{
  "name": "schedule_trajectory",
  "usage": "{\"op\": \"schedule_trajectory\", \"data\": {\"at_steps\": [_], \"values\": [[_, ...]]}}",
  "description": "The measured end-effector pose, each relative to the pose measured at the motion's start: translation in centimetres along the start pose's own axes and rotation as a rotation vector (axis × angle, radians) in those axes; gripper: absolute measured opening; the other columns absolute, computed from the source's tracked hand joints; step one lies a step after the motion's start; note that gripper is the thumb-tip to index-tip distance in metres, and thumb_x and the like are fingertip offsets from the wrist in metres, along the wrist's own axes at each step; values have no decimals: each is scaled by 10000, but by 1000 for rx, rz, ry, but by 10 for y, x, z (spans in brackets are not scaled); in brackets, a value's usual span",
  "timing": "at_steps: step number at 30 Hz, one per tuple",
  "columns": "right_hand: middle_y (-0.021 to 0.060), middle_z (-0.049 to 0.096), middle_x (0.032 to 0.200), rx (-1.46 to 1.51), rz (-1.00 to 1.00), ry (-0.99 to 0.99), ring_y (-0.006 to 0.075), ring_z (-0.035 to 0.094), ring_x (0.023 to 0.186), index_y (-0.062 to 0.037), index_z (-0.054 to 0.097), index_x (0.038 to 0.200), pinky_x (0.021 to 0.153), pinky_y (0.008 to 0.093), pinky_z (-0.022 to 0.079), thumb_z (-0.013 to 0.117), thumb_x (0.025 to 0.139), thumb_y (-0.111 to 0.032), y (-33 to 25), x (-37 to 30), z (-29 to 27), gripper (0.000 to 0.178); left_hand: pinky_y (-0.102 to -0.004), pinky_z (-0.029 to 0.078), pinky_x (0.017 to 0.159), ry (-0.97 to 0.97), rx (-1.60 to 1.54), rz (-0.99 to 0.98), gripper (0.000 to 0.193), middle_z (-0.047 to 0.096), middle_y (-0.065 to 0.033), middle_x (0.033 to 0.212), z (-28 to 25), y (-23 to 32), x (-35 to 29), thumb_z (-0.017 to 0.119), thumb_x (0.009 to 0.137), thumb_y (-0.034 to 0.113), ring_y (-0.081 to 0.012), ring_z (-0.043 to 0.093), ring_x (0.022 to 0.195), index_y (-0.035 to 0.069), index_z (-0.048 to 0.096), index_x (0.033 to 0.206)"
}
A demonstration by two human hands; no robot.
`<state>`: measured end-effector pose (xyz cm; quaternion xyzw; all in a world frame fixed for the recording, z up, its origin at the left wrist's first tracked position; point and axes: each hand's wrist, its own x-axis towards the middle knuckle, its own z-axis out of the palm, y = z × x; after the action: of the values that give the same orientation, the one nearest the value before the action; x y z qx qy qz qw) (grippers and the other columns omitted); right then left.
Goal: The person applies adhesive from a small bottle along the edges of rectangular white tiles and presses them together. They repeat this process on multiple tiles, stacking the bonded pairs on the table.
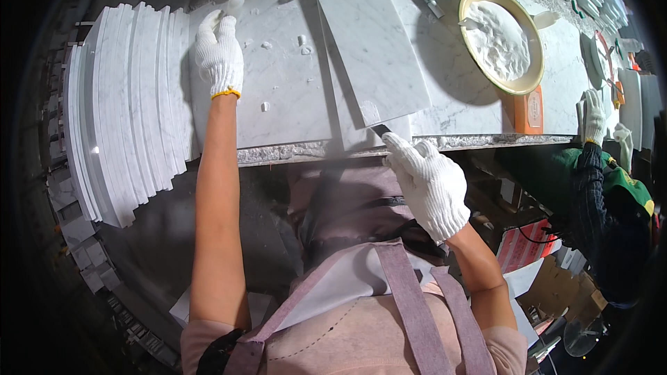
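My left hand [221, 55], in a white knit glove, reaches over the marble worktop at its far left. Its fingers are closed by a small rounded whitish thing [236, 5] that I cannot make out. Gloved too, my right hand [429, 184] is closed at the worktop's near edge, gripping a putty knife with a dark flat blade [379, 130]. That blade touches the near corner of a long grey-white marble strip [372, 35]. A white paste smear [369, 111] lies on this corner. The strip rests slantwise over another marble piece; the knife's handle is hidden in my fist.
A cream bowl [467, 48] of white paste stands right of the strip, near an orange box [529, 112]. Stacked marble slabs [132, 104] stand at left. Small white lumps [266, 45] dot the worktop. At far right a co-worker's gloved hand [594, 117] rests by the edge.
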<state>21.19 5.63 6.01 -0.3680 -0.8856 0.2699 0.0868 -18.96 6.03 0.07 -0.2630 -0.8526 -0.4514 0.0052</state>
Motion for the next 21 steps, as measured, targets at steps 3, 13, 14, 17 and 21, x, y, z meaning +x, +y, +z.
{"op": "schedule_trajectory", "data": {"at_steps": [3,13,14,17,21], "values": [[115,680,847,133,31,62,298,667,703,-137,708,1317,614,389,527,718,944,-105,-1,-2,-5,374,-394,522,1011,-15,37,-9,530,723,-148,1281,-2,1,0,721,922,334,-278,693,1150,26,655,1349],[106,655,832,49,-18,32,299,656,684,-173,684,1369,613,400,526,714,958,-150,-4,25,4,413,-411,546,927,-60,110,21,540,725,-135,1201,4,25,8,797,856,405,-289,700,1040,62,688,1258],[106,657,835,-3,-9,0,298,660,682,-173,683,1369,610,401,527,712,957,-148,-3,21,5,413,-417,544,908,-47,169,17,531,730,-140,1175,4,23,12,794,856,435,-294,699,1025,64,696,1224],[101,666,833,-56,16,-46,281,675,681,-174,684,1366,595,399,531,712,945,-130,1,2,9,424,-429,534,873,-31,210,-20,542,740,-153,1114,4,11,20,777,860,512,-316,697,1005,57,704,1145],[85,677,793,205,-4,-8,259,675,677,-134,703,1341,600,374,538,746,899,-82,6,-17,4,447,-437,527,880,-17,246,-8,549,747,-152,1092,6,2,23,765,868,531,-335,698,1007,55,705,1136]]}}
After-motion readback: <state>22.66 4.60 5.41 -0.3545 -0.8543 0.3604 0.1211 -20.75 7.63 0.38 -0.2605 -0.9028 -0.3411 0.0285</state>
